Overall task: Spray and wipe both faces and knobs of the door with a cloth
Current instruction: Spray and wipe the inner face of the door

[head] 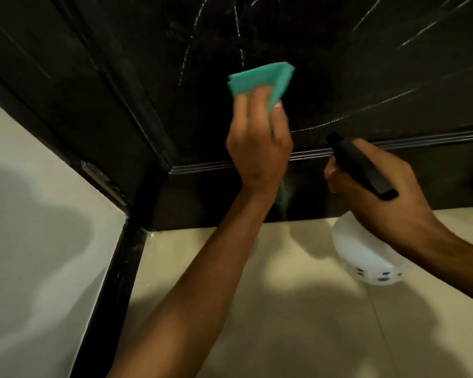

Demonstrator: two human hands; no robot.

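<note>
Presently on view, item by item: a dark brown door [175, 77], panelled, with raised moulding running along the lower edge of its recessed panel and up the panel's left side; thin pale streaks of liquid run down the panel's upper middle and sweep across its upper right corner. Left hand [257, 148]: raised against the panel just above the lower moulding, fingers curled round a folded teal cloth [260, 79], thumb pinching it from the right; the cloth's folded top stands clear above the fingertips and lies on or just off the door face, exact contact not discernible through motion blur; a tail of the same cloth hangs below the wrist. Right hand [388, 192]: lower and to the right, near the door's bottom rail, fingers wrapped round the black trigger head of a spray bottle [366, 255], nozzle directed up and left toward the panel; whether the trigger is squeezed cannot be told. Bottle body: white, translucent, tilted, hanging below the hand over the floor, small dark markings near its base. Door frame [115, 268]: dark, running down the left of the door to the floor, with a metal hinge [104, 184] on the door's left edge. Wall [38, 214]: cream, left of the frame, carrying a soft shadow. Floor [284, 309]: pale tile, meeting the door's bottom edge, with shadows of both arms lying across it. No knob in view
</note>
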